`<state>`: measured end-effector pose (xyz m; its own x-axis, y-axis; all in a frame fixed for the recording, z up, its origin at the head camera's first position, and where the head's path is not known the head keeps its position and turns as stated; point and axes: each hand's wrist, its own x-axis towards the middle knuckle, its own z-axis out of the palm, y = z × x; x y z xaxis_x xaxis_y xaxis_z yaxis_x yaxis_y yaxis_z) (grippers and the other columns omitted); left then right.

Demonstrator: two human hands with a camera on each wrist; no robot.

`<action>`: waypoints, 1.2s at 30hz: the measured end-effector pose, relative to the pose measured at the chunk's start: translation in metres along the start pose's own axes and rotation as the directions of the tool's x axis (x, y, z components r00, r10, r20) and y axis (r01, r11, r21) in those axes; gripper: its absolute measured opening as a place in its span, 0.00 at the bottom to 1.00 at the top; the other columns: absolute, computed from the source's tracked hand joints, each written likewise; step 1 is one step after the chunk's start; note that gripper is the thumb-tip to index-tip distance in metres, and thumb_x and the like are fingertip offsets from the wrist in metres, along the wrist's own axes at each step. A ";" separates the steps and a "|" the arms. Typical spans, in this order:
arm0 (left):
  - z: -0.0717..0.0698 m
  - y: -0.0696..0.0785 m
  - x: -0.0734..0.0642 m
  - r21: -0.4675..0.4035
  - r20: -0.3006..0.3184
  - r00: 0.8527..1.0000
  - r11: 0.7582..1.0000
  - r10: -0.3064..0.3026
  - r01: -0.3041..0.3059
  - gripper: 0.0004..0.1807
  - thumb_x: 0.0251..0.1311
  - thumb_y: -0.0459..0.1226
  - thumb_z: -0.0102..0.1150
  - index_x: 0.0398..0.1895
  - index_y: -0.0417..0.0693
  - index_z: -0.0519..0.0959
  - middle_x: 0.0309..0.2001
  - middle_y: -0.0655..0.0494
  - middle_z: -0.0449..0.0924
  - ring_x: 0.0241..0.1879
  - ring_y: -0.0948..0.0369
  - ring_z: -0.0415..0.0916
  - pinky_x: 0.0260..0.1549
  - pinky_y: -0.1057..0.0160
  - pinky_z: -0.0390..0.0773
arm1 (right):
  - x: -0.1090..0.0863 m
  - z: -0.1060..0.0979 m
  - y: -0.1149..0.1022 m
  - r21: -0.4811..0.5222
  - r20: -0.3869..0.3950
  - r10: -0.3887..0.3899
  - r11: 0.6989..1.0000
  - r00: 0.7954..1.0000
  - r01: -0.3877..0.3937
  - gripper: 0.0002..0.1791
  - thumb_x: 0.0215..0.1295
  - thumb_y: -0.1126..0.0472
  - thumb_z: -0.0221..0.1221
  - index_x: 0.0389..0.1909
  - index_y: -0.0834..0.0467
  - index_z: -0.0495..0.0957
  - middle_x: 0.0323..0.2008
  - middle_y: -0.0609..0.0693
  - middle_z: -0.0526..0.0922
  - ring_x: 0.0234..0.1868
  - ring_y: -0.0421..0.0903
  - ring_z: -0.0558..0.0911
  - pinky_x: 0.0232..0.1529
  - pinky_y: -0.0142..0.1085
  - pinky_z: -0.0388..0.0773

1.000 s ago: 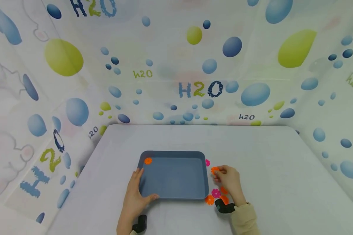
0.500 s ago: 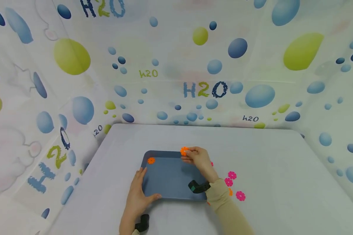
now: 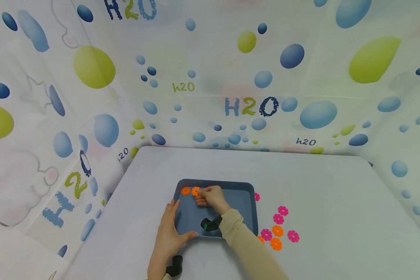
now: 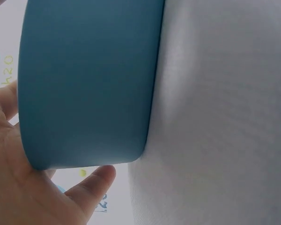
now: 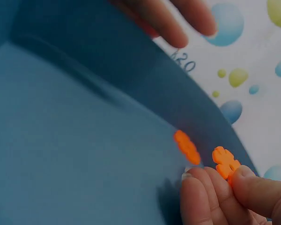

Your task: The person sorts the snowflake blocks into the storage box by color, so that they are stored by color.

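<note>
one flower-shaped orange piece [image 5: 224, 159], notched edge, pinched between the thumb and fingers of the right hand [image 3: 211, 198]; located within the tray's outline, towards the far left corner; whether it touches the tray floor cannot be told. one matching orange disc [image 3: 185, 191], lying on the tray floor just beside the held piece, apart from it, nearer the left wall. one tray [image 3: 239, 206], blue-grey, rectangular, rounded corners, raised walls, set flat on the table. one left hand [image 3: 169, 231], at the tray's near left corner, fingers extended along the left wall, thumb stretched along the near side, touching the tray without being curled round it. one group of loose flower-shaped pieces to the right of the tray: five pink pieces [image 3: 283, 210], one of them just beside the right wall, and three orange pieces [image 3: 276, 244], one partly hidden by the near right corner. two black wrist devices [image 3: 175, 266], one per wrist. one beige sleeve [image 3: 250, 243], right arm. one white table [image 3: 336, 202]. one patterned backdrop [image 3: 210, 58], white, printed with blue and green drops and "h2o" lettering.
</note>
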<state>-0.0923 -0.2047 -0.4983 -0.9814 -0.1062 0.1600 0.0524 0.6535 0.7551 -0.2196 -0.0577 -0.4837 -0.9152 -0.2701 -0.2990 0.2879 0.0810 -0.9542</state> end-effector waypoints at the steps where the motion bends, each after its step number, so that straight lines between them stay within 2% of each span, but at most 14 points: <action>1: 0.000 0.000 0.000 0.002 -0.001 1.000 1.000 -0.001 0.001 0.62 0.34 0.49 0.80 0.74 0.42 0.56 0.75 0.36 0.49 0.75 0.37 0.44 0.67 0.33 0.53 | 0.001 0.001 0.001 0.005 -0.003 0.006 1.000 1.000 -0.006 0.16 0.68 0.65 0.57 0.49 0.73 0.78 0.36 0.65 0.87 0.27 0.44 0.88 0.34 0.36 0.85; 5: 0.000 0.001 0.000 0.012 -0.004 1.000 1.000 -0.008 0.008 0.62 0.34 0.49 0.80 0.74 0.42 0.56 0.75 0.36 0.49 0.75 0.37 0.44 0.67 0.33 0.53 | 0.006 0.001 0.004 0.024 -0.017 0.033 0.999 0.999 -0.032 0.15 0.68 0.65 0.56 0.47 0.75 0.78 0.32 0.64 0.87 0.22 0.41 0.85 0.31 0.35 0.85; 12: 0.002 0.006 -0.001 0.036 0.006 1.000 0.999 -0.026 0.026 0.62 0.34 0.51 0.79 0.74 0.43 0.56 0.76 0.36 0.47 0.74 0.36 0.44 0.66 0.33 0.56 | 0.010 0.003 0.005 -0.008 -0.068 0.044 0.999 0.997 -0.045 0.15 0.68 0.62 0.58 0.40 0.73 0.82 0.19 0.55 0.84 0.16 0.40 0.83 0.25 0.35 0.84; 18: 0.005 0.011 -0.003 0.074 -0.007 1.000 0.997 -0.016 0.016 0.62 0.34 0.53 0.79 0.74 0.42 0.57 0.75 0.34 0.47 0.73 0.34 0.46 0.65 0.32 0.58 | 0.013 0.004 0.006 -0.017 -0.112 0.029 0.999 0.993 -0.031 0.16 0.68 0.60 0.58 0.38 0.72 0.82 0.19 0.57 0.85 0.14 0.40 0.82 0.23 0.36 0.84; 22: 0.006 0.012 -0.003 0.097 -0.022 1.000 0.995 -0.010 0.012 0.62 0.33 0.53 0.79 0.73 0.41 0.58 0.75 0.33 0.49 0.73 0.33 0.47 0.64 0.32 0.59 | 0.010 -0.001 0.005 -0.021 -0.096 0.025 0.999 0.995 -0.027 0.16 0.69 0.60 0.57 0.41 0.72 0.81 0.23 0.60 0.86 0.18 0.41 0.84 0.26 0.36 0.85; 26: 0.009 0.012 -0.003 0.106 -0.025 1.000 0.994 -0.005 0.007 0.61 0.35 0.53 0.79 0.73 0.40 0.58 0.74 0.33 0.49 0.73 0.33 0.47 0.64 0.31 0.59 | 0.002 -0.018 -0.002 -0.074 -0.034 -0.008 0.997 0.999 0.006 0.18 0.71 0.60 0.55 0.48 0.72 0.78 0.33 0.63 0.86 0.26 0.45 0.87 0.32 0.37 0.86; 29: 0.010 0.011 -0.002 0.109 -0.020 1.000 0.994 -0.011 0.013 0.60 0.38 0.54 0.77 0.73 0.40 0.57 0.75 0.33 0.49 0.73 0.33 0.45 0.64 0.31 0.57 | -0.009 -0.039 -0.013 -0.100 0.018 -0.076 0.992 0.997 0.078 0.19 0.72 0.58 0.54 0.53 0.70 0.75 0.41 0.65 0.85 0.37 0.50 0.88 0.41 0.40 0.85; 33: 0.011 0.010 -0.001 0.113 -0.020 1.000 0.993 -0.016 0.018 0.57 0.43 0.54 0.74 0.73 0.39 0.56 0.75 0.34 0.47 0.74 0.34 0.44 0.65 0.30 0.54 | -0.032 -0.077 -0.031 -0.092 0.071 -0.199 0.974 0.977 0.205 0.21 0.72 0.57 0.53 0.58 0.68 0.72 0.51 0.66 0.82 0.50 0.55 0.85 0.51 0.42 0.82; 36: 0.012 0.011 0.000 0.124 -0.021 1.000 0.992 -0.009 0.011 0.55 0.45 0.53 0.73 0.73 0.38 0.57 0.75 0.34 0.47 0.74 0.34 0.44 0.65 0.31 0.54 | -0.054 -0.111 -0.035 -0.087 0.064 -0.278 0.955 0.958 0.283 0.22 0.72 0.57 0.53 0.59 0.68 0.71 0.55 0.68 0.79 0.53 0.54 0.84 0.54 0.39 0.81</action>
<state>-0.0939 -0.1886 -0.4978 -0.9778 -0.1276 0.1664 0.0177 0.7404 0.6720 -0.2113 0.0608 -0.4340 -0.9391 -0.3430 -0.0213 -0.0084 0.0850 -0.9963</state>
